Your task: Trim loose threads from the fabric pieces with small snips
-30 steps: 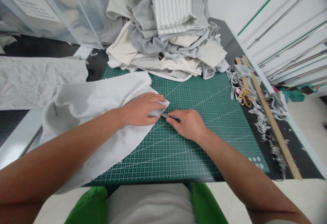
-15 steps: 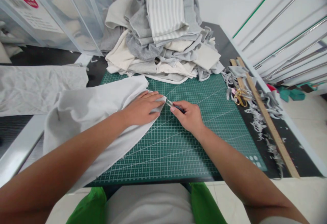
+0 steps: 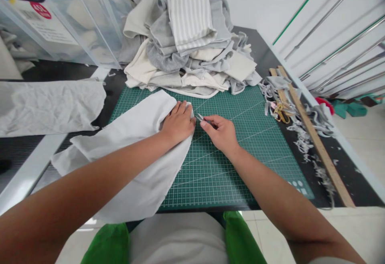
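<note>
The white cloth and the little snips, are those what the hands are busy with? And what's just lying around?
In use:
white cloth, pressed by the left hand
small snips, in the right hand
green cutting mat

Lying about:
fabric pile
wooden rulers
gold scissors
fabric scraps

"What's on the mat?"

"A white cloth (image 3: 141, 151), rumpled, lying slantwise across the left of the green cutting mat, its near end hanging over the table's edge."

"And the tool?"

"Small snips (image 3: 201, 118), tips just beside the cloth's far corner."
</note>
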The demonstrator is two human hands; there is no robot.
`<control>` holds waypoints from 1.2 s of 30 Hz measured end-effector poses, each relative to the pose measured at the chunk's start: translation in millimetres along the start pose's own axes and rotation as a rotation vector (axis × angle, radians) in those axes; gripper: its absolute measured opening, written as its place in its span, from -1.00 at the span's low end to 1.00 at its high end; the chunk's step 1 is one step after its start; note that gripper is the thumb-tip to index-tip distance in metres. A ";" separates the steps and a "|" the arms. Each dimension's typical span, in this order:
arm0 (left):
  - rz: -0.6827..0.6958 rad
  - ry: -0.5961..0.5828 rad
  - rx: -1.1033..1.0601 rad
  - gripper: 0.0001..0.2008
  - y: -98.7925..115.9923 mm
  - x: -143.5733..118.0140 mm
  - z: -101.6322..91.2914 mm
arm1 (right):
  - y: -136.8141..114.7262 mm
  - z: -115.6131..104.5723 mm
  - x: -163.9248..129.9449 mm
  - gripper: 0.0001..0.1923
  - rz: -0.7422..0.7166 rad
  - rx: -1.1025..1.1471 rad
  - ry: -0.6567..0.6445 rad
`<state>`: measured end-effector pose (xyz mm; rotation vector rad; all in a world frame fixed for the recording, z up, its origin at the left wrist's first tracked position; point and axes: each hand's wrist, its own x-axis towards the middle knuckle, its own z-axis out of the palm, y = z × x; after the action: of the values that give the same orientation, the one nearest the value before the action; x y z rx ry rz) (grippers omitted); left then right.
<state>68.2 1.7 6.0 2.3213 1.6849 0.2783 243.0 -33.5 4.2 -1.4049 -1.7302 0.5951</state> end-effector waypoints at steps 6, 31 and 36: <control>0.110 0.064 -0.068 -0.55 -17.3 -7.7 -35.9 | -0.3 -1.4 -0.7 -0.69 0.014 0.003 -0.044; -0.147 -0.005 0.431 -0.31 -185.1 -65.2 -62.8 | -37.9 5.3 -21.6 -0.40 -0.296 -0.628 -0.555; -0.039 0.107 0.366 -0.43 -158.7 -48.7 -79.1 | -22.4 2.7 -13.8 -0.44 -0.185 -0.444 -0.360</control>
<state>-113.9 9.7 30.4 2.5635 1.9725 0.0931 228.7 -52.3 15.9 -1.4707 -2.3621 0.3908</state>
